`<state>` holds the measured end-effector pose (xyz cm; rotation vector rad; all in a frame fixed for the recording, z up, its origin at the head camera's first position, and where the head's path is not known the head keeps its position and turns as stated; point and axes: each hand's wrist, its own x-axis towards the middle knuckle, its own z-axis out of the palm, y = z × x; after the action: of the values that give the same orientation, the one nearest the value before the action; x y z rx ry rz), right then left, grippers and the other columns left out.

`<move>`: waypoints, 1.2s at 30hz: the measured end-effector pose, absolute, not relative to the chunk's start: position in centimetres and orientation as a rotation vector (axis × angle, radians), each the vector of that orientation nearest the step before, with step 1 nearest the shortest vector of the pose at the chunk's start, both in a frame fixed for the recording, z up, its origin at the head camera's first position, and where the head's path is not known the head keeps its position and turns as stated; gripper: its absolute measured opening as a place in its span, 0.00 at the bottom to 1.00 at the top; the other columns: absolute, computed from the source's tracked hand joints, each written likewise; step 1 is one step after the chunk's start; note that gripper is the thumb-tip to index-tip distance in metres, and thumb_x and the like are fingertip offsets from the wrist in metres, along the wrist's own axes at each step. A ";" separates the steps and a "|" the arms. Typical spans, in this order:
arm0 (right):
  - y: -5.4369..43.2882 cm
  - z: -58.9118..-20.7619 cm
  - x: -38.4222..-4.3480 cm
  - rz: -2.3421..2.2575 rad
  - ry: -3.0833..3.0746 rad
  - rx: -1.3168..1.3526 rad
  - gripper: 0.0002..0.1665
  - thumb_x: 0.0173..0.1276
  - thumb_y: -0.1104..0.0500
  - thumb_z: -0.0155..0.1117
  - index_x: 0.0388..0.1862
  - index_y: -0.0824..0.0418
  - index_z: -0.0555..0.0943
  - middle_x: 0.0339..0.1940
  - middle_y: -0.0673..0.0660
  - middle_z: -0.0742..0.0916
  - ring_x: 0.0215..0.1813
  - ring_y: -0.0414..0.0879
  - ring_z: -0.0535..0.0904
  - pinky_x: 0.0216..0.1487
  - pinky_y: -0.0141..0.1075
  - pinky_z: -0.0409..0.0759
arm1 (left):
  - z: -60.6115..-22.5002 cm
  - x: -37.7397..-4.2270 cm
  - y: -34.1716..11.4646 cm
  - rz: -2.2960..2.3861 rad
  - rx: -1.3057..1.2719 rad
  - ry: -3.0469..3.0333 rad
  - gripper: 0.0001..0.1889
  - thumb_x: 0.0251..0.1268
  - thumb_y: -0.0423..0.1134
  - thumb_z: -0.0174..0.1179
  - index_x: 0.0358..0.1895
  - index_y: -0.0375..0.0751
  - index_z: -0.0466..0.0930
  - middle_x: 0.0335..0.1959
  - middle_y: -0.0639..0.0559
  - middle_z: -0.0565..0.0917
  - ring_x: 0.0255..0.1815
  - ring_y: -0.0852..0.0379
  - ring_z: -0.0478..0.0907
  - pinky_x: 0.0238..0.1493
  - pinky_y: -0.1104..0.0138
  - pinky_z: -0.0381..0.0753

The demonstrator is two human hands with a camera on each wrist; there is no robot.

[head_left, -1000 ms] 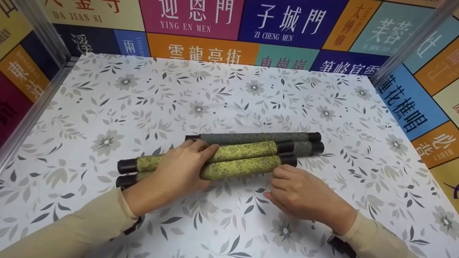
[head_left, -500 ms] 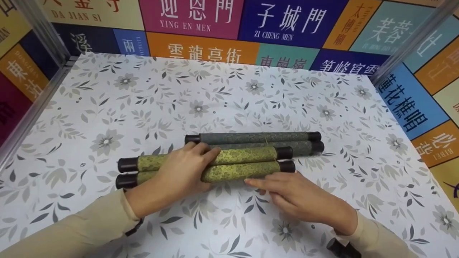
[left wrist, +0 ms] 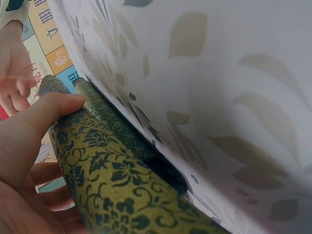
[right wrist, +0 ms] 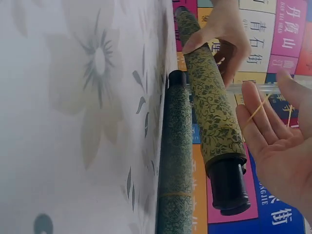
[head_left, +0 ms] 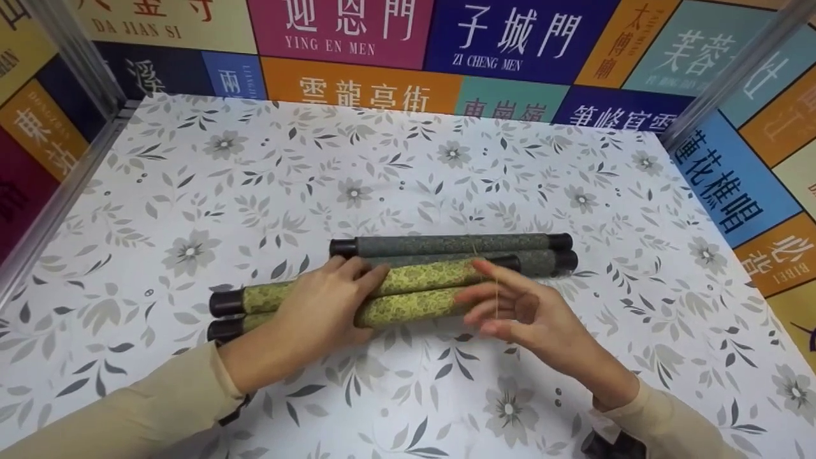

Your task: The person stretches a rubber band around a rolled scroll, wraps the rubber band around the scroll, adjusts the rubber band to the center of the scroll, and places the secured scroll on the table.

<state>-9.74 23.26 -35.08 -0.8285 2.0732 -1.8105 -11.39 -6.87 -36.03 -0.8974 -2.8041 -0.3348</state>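
Observation:
My left hand (head_left: 315,299) grips a yellow-green brocade scroll (head_left: 433,275) made of two side-by-side rolls with dark end knobs. In the left wrist view, the thumb lies over one roll (left wrist: 105,165) and the fingers are curled beneath. At the scroll's right end is my right hand (head_left: 542,319), fingers spread and mostly straight. A thin yellow rubber band (right wrist: 258,108) stretches across those fingers in the right wrist view. Right behind lies a grey-green double-roll scroll (head_left: 446,245) on the table, with a band (right wrist: 175,194) round it.
A white cloth with grey flowers and leaves (head_left: 350,153) covers the table. Panels with large Chinese characters (head_left: 357,83) stand behind it and at both sides. Clear posts (head_left: 720,76) rise at the back corners. Dark devices (head_left: 612,443) sit under the sleeves at the wrists.
My right hand has gone from curled fingers at the scroll's right end to spread fingers with the rubber band across them. My left hand keeps its grip; the yellow-green scroll has shifted slightly.

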 end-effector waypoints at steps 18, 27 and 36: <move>22.7 -34.4 -9.9 -1.426 2.675 -1.219 0.60 0.49 0.69 0.77 0.78 0.72 0.53 0.61 0.66 0.81 0.53 0.48 0.85 0.64 0.30 0.79 | -34.8 -11.3 -7.3 -0.311 -0.878 -2.821 0.45 0.39 0.54 0.77 0.66 0.39 0.74 0.51 0.44 0.82 0.47 0.47 0.81 0.40 0.56 0.87; 23.3 -33.6 -10.1 -0.678 2.978 -1.538 0.63 0.48 0.53 0.80 0.76 0.72 0.56 0.68 0.60 0.77 0.65 0.52 0.77 0.75 0.30 0.66 | -34.1 -11.6 -7.7 -0.387 -0.888 -2.889 0.48 0.39 0.57 0.77 0.67 0.40 0.73 0.55 0.44 0.81 0.52 0.46 0.80 0.48 0.53 0.86; 24.2 -32.8 -10.7 -0.155 3.207 -1.535 0.69 0.40 0.45 0.84 0.78 0.63 0.58 0.71 0.59 0.75 0.67 0.51 0.73 0.75 0.46 0.60 | -33.6 -11.8 -8.0 -0.365 -0.936 -2.855 0.46 0.38 0.55 0.78 0.66 0.40 0.74 0.55 0.45 0.82 0.52 0.46 0.80 0.46 0.53 0.87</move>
<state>-10.68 24.25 -32.77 -1.5353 3.2069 -0.1547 -11.83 -7.97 -33.62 -0.9359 -2.8550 -0.3648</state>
